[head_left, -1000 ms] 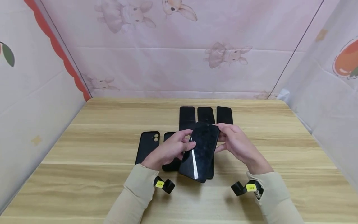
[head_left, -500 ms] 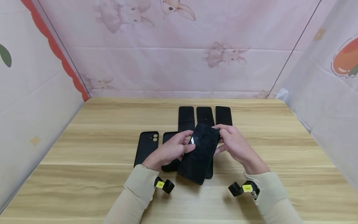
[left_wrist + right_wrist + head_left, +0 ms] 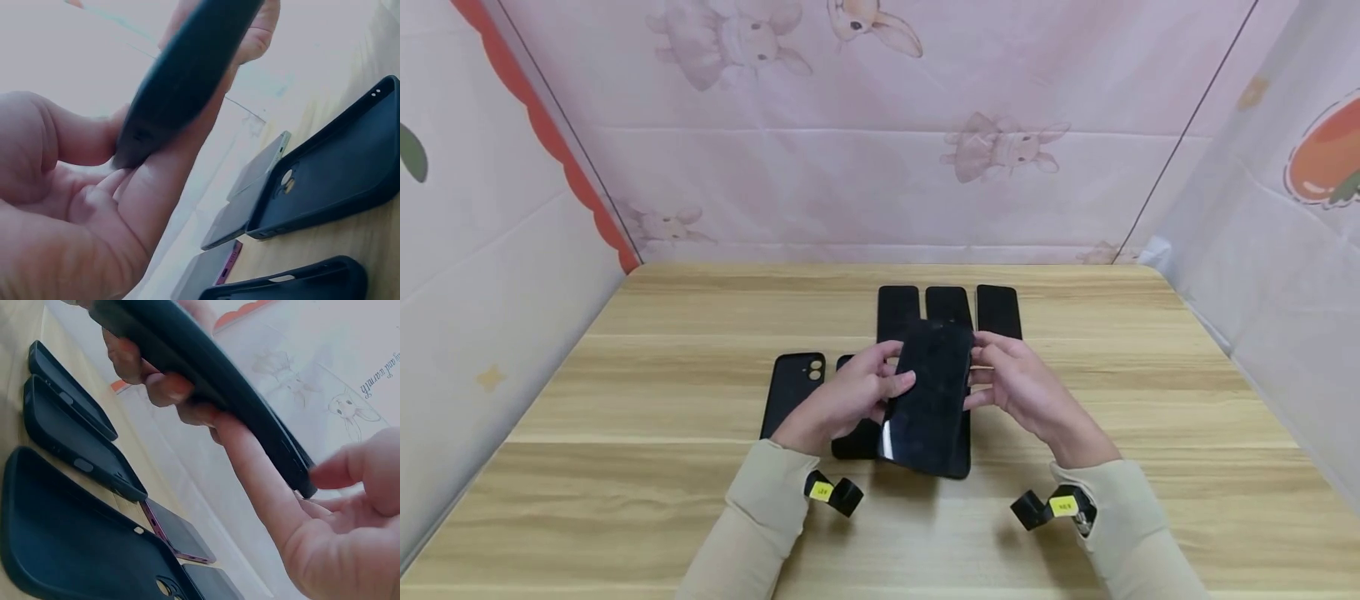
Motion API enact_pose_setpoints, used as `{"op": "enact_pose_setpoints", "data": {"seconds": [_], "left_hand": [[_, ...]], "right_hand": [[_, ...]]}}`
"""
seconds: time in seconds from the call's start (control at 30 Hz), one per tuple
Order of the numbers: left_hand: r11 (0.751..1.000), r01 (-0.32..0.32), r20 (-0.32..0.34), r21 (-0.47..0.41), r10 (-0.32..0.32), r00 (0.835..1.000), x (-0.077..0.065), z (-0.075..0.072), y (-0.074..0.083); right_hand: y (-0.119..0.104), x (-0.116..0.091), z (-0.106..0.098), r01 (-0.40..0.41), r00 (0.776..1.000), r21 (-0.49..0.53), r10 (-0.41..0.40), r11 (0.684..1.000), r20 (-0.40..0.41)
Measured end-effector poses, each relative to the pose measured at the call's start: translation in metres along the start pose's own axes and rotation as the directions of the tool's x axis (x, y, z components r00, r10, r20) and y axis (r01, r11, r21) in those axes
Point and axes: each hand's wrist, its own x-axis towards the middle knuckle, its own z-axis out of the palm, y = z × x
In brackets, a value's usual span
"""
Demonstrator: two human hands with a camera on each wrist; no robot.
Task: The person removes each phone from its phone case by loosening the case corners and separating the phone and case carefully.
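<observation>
In the head view, a phone in a black case (image 3: 928, 392) is held above the table, its glossy dark screen facing up. My left hand (image 3: 861, 392) grips its left edge, thumb on the screen and fingers beneath. My right hand (image 3: 1018, 387) holds the upper right edge. Seen from the right wrist, the phone and black case (image 3: 206, 369) appear edge-on, with a thin gap near the corner by my right thumb (image 3: 340, 469). In the left wrist view the case's dark side (image 3: 187, 75) lies between thumb and fingers; the screen is hidden there.
Black phone cases lie hollow side up: one at left (image 3: 793, 392), one partly behind my left hand (image 3: 853, 442), one under the held phone (image 3: 961, 458). Behind them three dark phones (image 3: 898, 310) lie in a row on the wooden table (image 3: 662, 500).
The held phone has turned more upright and shifted slightly left and away from me, both hands moving along with it. The glare on its screen has moved to the lower left edge.
</observation>
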Motion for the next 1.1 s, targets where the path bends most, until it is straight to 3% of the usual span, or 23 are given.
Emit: {"op": "enact_pose_setpoints", "data": {"seconds": [0.2,0.43,0.83,1.1], "left_hand": [[0.999,-0.036,-0.145,-0.041,0.029,0.989,-0.002,-0.006,0.005],[0.998,-0.057,-0.286,-0.001,0.054,0.957,0.000,-0.007,0.008],[0.996,-0.080,-0.348,-0.028,0.065,0.935,0.001,-0.010,0.008],[0.989,-0.115,-0.295,-0.095,0.082,0.952,0.002,-0.015,0.004]], "right_hand": [[0.003,0.000,0.009,-0.056,0.993,-0.063,0.062,0.996,0.102],[0.006,0.000,0.017,-0.087,0.978,-0.078,0.100,0.993,0.185],[0.010,0.003,0.028,-0.046,0.981,-0.064,0.057,0.997,0.184],[0.009,0.005,0.035,-0.035,0.988,-0.074,0.046,0.997,0.150]]}}
